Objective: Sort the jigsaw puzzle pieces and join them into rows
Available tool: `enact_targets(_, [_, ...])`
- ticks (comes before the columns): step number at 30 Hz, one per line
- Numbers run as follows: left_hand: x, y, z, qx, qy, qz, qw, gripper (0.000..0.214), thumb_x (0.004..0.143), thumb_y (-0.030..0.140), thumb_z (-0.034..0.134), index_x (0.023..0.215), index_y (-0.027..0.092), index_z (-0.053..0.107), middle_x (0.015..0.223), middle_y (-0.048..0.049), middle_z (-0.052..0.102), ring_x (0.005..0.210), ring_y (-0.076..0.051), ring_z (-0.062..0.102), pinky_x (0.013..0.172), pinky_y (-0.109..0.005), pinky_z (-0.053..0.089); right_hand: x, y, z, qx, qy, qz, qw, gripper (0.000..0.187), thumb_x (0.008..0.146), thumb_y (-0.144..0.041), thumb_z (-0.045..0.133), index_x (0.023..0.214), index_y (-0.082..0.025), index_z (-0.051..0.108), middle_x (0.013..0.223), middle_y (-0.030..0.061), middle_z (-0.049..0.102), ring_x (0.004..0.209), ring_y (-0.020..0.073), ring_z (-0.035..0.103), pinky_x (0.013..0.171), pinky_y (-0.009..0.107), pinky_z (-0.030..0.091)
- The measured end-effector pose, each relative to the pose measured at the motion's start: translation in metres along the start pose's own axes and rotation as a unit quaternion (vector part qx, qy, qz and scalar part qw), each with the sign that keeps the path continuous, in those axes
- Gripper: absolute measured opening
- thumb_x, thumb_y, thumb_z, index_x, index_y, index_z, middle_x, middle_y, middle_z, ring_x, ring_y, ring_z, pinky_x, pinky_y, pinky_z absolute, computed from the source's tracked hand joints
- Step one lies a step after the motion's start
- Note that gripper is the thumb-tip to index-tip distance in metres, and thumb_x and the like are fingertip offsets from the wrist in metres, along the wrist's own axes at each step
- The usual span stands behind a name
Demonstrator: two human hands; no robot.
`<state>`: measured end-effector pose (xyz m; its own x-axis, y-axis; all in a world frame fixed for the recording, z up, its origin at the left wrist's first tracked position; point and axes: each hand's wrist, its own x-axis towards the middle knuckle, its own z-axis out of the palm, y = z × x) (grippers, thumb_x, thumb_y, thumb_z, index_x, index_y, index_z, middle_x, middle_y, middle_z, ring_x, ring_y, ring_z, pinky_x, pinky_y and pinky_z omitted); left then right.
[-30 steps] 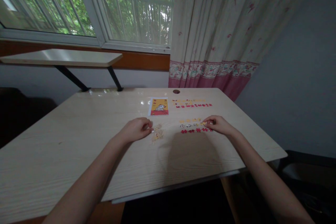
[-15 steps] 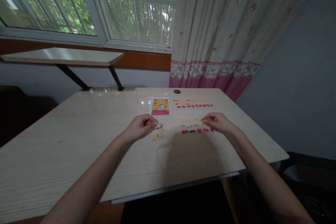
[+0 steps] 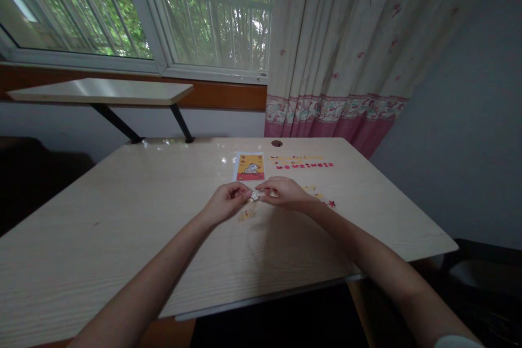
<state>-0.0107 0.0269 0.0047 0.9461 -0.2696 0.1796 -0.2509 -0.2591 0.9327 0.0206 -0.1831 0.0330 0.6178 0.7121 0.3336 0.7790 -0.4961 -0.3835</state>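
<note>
Two hands, one little white cluster, dead centre!

Here it is, mid-frame: the white puzzle pieces [image 3: 255, 196], left hand [image 3: 228, 200] pinching their left edge, right hand [image 3: 285, 193] at their right, thumb and forefinger slightly parted; whether those grip, I can't tell. Just below, a pale pile of pieces [image 3: 247, 215]! Just above, the printed picture [image 3: 252, 167]; right of it, a red row [image 3: 305, 166], all on the wooden desk [image 3: 163, 250]. Upper right, the floral curtain [image 3: 326, 54].
</note>
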Motion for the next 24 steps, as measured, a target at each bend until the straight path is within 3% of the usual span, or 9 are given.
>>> enact_targets(6, [0.000,0.005,0.005,-0.009,-0.002,-0.005,1.000,0.026,0.073,0.038,0.059,0.069,0.012,0.059,0.061,0.0000,0.054,0.057,-0.011,0.046,0.054,-0.022,0.036,-0.002,-0.004,0.023,0.054,0.076,-0.004,0.996,0.019,0.075,-0.031,0.064,0.091,-0.021,0.068,0.079,0.0016,0.066,0.069,0.0101,0.057,0.065,0.020,0.040])
enact_targets(13, [-0.001,0.002,0.007,-0.024,-0.003,-0.003,1.000,0.026,0.075,0.039,0.057,0.071,0.013,0.057,0.059,0.0016,0.050,0.054,-0.009,0.042,0.051,-0.021,0.033,-0.005,-0.011,0.027,0.110,0.108,0.080,0.985,0.022,0.071,-0.031,0.068,0.090,-0.022,0.068,0.076,-0.0002,0.066,0.063,0.0087,0.055,0.060,0.020,0.040])
enact_targets(20, [-0.002,0.005,0.010,-0.059,0.002,-0.012,0.998,0.027,0.073,0.040,0.059,0.071,0.013,0.055,0.063,0.0005,0.051,0.057,-0.010,0.043,0.055,-0.022,0.034,-0.009,-0.016,0.029,0.044,0.121,0.083,0.988,0.015,0.073,-0.033,0.067,0.082,-0.021,0.069,0.073,-0.0001,0.068,0.061,0.0092,0.057,0.064,0.022,0.038])
enact_targets(24, [0.000,0.003,0.012,-0.071,0.000,-0.022,0.997,0.027,0.071,0.040,0.060,0.070,0.013,0.055,0.062,0.0007,0.051,0.057,-0.010,0.043,0.055,-0.022,0.034,-0.014,-0.016,0.025,-0.019,0.128,0.022,0.991,0.017,0.078,-0.036,0.061,0.084,-0.020,0.066,0.078,0.0008,0.069,0.069,0.0109,0.059,0.067,0.024,0.036])
